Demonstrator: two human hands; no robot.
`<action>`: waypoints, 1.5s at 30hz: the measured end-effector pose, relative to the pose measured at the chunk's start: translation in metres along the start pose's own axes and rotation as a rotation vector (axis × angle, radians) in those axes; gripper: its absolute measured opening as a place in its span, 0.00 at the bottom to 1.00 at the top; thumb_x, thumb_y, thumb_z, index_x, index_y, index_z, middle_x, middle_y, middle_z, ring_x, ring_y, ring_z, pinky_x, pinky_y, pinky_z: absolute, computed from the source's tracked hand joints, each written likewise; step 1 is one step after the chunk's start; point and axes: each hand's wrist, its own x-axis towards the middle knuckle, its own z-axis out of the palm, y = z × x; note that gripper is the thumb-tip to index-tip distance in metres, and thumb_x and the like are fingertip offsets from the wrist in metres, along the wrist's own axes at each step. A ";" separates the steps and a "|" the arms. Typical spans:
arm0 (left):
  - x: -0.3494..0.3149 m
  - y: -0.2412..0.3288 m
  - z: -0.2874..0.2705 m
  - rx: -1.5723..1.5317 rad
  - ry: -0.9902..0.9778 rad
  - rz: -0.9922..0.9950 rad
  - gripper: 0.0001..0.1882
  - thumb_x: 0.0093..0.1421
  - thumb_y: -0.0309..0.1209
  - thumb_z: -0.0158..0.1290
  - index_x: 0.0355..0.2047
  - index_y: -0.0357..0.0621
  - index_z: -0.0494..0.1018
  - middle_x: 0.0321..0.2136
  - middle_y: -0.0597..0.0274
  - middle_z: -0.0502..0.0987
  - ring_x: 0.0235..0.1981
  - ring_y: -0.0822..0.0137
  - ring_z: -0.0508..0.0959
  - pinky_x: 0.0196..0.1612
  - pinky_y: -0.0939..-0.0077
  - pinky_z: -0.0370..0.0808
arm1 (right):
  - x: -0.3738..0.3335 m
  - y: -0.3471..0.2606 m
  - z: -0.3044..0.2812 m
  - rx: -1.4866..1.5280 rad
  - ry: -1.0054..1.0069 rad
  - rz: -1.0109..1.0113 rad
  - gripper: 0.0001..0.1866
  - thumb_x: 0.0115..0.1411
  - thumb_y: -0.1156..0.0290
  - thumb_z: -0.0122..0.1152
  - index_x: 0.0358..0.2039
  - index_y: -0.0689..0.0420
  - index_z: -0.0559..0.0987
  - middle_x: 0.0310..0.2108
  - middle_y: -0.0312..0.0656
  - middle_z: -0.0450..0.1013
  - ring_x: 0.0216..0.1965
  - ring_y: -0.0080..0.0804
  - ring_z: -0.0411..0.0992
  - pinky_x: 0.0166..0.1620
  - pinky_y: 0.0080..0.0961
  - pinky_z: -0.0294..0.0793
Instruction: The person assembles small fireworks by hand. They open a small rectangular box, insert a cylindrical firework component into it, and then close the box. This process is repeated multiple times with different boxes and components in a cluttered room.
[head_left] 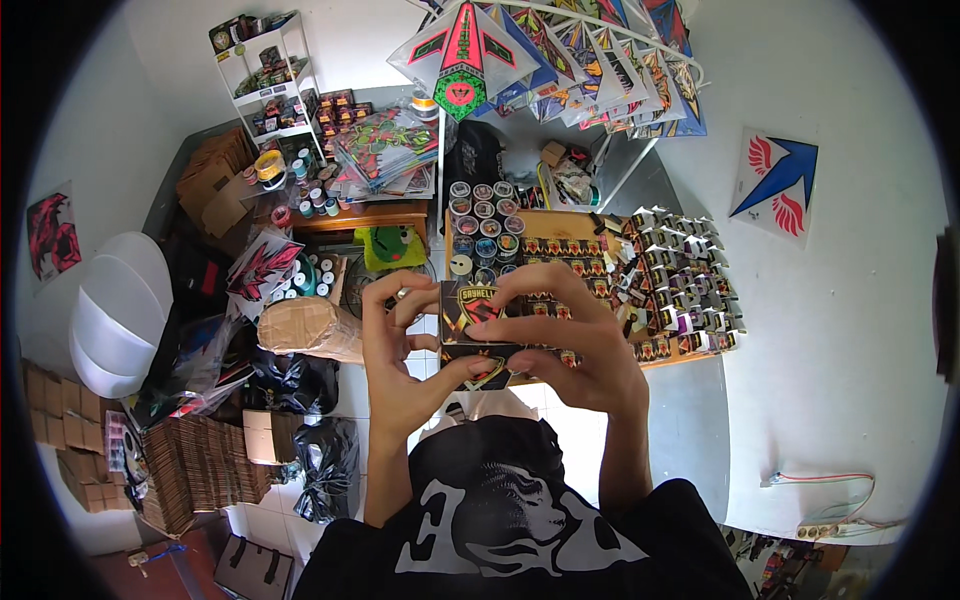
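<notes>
A small black carton [457, 318] with a gold and red emblem is held up close in front of my chest. My left hand [398, 375] grips its left side, thumb along the lower front face; a ring shows on one finger. From the right, my right hand [575, 345] closes on the same carton, with fingers over its top and front. Behind my hands, rows of similar dark cartons [565, 247] lie on a wooden table [545, 223]. Several open cartons [690, 285] with raised white flaps stand at its right side.
Round containers [484, 210] crowd the table's left end. Bagged kites [580, 65] hang from a white rack above. Left are a tape-wrapped parcel [310, 328], stacked flat cardboard [200, 460], black plastic bags [325, 470] and a shelf [270, 80]. Another kite [778, 180] hangs on the right wall.
</notes>
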 end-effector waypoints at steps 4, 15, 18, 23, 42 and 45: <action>0.000 -0.004 -0.002 0.022 -0.006 -0.004 0.50 0.45 0.24 0.81 0.63 0.47 0.60 0.53 0.51 0.80 0.56 0.62 0.81 0.45 0.72 0.86 | -0.003 -0.002 0.003 -0.070 0.014 0.017 0.22 0.55 0.68 0.79 0.52 0.45 0.90 0.54 0.41 0.76 0.59 0.47 0.74 0.62 0.45 0.72; 0.003 -0.014 0.014 0.082 -0.075 0.155 0.42 0.46 0.26 0.80 0.61 0.46 0.72 0.62 0.51 0.74 0.61 0.59 0.79 0.54 0.63 0.84 | -0.028 0.004 0.015 0.644 0.243 0.482 0.40 0.64 0.65 0.74 0.74 0.48 0.69 0.79 0.52 0.49 0.77 0.52 0.58 0.73 0.47 0.64; 0.006 -0.017 0.028 0.145 -0.136 0.100 0.38 0.47 0.28 0.79 0.59 0.50 0.76 0.63 0.50 0.75 0.60 0.59 0.79 0.55 0.62 0.80 | -0.044 0.002 0.010 0.840 0.259 0.678 0.42 0.69 0.61 0.69 0.77 0.61 0.61 0.76 0.50 0.59 0.70 0.42 0.66 0.70 0.40 0.67; 0.002 -0.010 0.070 0.031 -0.214 0.063 0.25 0.62 0.32 0.62 0.60 0.41 0.74 0.64 0.47 0.72 0.63 0.56 0.76 0.62 0.60 0.75 | -0.071 0.005 -0.021 0.920 0.303 0.713 0.42 0.68 0.64 0.65 0.77 0.66 0.60 0.69 0.46 0.69 0.64 0.37 0.73 0.66 0.34 0.70; -0.056 -0.020 0.322 -0.150 -0.523 -0.115 0.27 0.65 0.38 0.54 0.61 0.37 0.71 0.68 0.38 0.66 0.70 0.48 0.68 0.73 0.54 0.62 | -0.262 -0.023 -0.190 0.792 0.557 0.691 0.41 0.68 0.67 0.66 0.77 0.64 0.62 0.68 0.48 0.69 0.63 0.35 0.71 0.68 0.35 0.67; -0.074 -0.027 0.352 -0.127 -0.559 -0.125 0.29 0.67 0.39 0.54 0.64 0.36 0.71 0.70 0.38 0.64 0.73 0.47 0.65 0.74 0.53 0.61 | -0.294 -0.028 -0.209 0.789 0.596 0.703 0.40 0.67 0.67 0.67 0.76 0.63 0.64 0.69 0.49 0.68 0.63 0.33 0.71 0.67 0.36 0.67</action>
